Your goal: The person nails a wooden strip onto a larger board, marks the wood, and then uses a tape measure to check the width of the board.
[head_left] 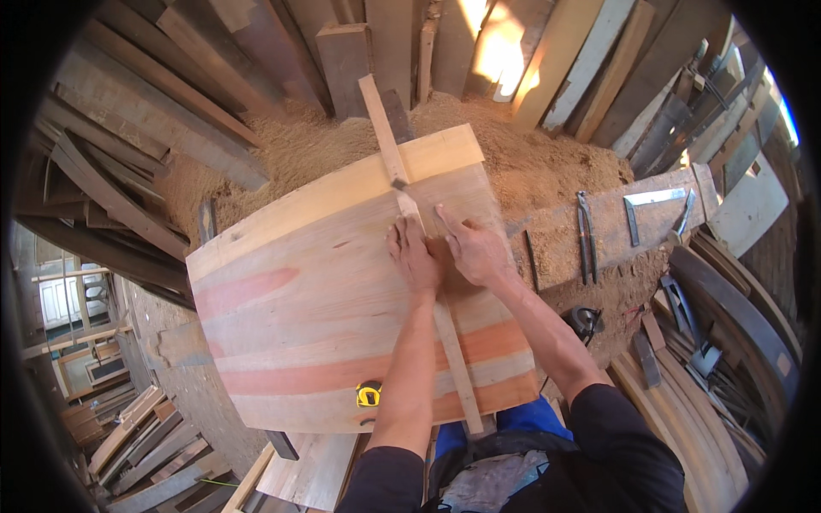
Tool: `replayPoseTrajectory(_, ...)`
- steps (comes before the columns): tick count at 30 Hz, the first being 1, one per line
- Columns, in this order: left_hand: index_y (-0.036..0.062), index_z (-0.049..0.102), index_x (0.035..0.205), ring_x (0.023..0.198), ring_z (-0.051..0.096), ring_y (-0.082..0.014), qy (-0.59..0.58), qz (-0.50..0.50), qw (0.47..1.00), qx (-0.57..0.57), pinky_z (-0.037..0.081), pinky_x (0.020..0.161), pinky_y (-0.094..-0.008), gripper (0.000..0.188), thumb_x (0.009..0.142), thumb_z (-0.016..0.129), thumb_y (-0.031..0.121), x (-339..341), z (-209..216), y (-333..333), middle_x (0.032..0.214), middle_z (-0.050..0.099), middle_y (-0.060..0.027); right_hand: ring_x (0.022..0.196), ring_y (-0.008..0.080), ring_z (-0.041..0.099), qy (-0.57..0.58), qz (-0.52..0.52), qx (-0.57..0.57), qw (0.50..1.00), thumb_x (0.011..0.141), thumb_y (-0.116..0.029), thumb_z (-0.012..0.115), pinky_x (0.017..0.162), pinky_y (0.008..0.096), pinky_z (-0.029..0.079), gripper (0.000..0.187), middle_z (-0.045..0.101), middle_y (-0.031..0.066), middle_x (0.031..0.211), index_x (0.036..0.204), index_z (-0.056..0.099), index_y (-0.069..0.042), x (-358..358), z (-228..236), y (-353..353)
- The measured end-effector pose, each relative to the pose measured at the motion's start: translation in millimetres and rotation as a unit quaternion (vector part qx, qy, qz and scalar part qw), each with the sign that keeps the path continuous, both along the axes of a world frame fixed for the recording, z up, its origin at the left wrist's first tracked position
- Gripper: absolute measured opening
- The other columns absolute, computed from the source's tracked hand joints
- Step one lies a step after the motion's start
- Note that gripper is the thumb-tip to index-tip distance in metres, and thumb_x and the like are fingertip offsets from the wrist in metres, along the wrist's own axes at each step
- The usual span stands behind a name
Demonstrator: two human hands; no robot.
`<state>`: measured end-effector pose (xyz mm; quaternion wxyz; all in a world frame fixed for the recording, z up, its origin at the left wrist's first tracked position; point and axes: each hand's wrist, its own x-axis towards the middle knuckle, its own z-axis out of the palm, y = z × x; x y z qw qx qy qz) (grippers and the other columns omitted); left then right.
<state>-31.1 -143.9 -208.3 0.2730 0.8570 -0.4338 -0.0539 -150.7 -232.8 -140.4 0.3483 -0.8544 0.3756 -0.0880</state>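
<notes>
A broad curved wooden panel (299, 316), streaked pink and pale, lies before me with a yellowish board (282, 229) along its far edge. Across it runs a long narrow wooden strip (457, 363), reaching past both edges. My left hand (416, 256) rests on this strip with bent fingers, pressing it against the panel. Just right of the strip, my right hand (475, 252) touches the panel, its index finger stretched out and the other fingers partly curled. Beyond the hands, a small dark patch (398, 184) shows on the strip. A yellow tape measure (369, 394) sits near the panel's close edge.
To the right, a sawdust-covered plank (616, 222) carries pincers (587, 239) and a metal square (654, 198). A dark power tool (583, 322) is below it. Many boards lean along the back, with sawdust (316, 145) heaped at their feet. Curved timbers (684, 402) lie at right.
</notes>
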Motion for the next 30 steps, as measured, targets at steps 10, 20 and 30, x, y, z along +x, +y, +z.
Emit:
replayPoseTrajectory(10,-0.0057,0.043,0.145,0.143,0.03,-0.0551,-0.086,0.054,0.993,0.052,0.02,0.12,-0.0625,0.065,0.093,0.063,0.027,7.2,-7.5,4.5,0.155,0.037,-0.0351,0.101,0.0518,0.063,-0.177,-0.151,0.093,0.968,0.094,-0.007,0.061,0.088,0.0493,0.051,0.058,0.065,0.0314,0.112,0.149,0.042,-0.002,-78.7,5.4,70.8)
replayPoseTrajectory(20,-0.0084,0.031,0.151,0.144,0.027,-0.0547,-0.077,0.007,0.991,0.112,0.02,0.118,-0.0637,0.077,0.095,0.06,0.035,12.9,-6.5,-2.1,0.156,0.031,-0.0369,0.089,0.0438,0.066,-0.111,-0.225,0.055,0.966,0.095,-0.01,0.062,0.077,0.0469,0.052,0.052,0.066,0.0262,0.097,0.145,0.051,-0.005,-206.8,12.2,189.3)
replayPoseTrajectory(30,-0.0076,0.026,0.154,0.15,0.017,-0.0539,-0.009,-0.189,0.978,0.093,0.014,0.123,-0.0607,0.089,0.094,0.062,0.046,-2.9,-2.2,97.2,0.161,0.025,-0.0327,0.109,0.044,0.067,-0.068,-0.358,0.102,0.926,0.097,-0.013,0.062,0.091,0.0462,0.053,0.048,0.068,0.0279,0.116,0.142,0.054,-0.002,-250.6,40.3,381.5)
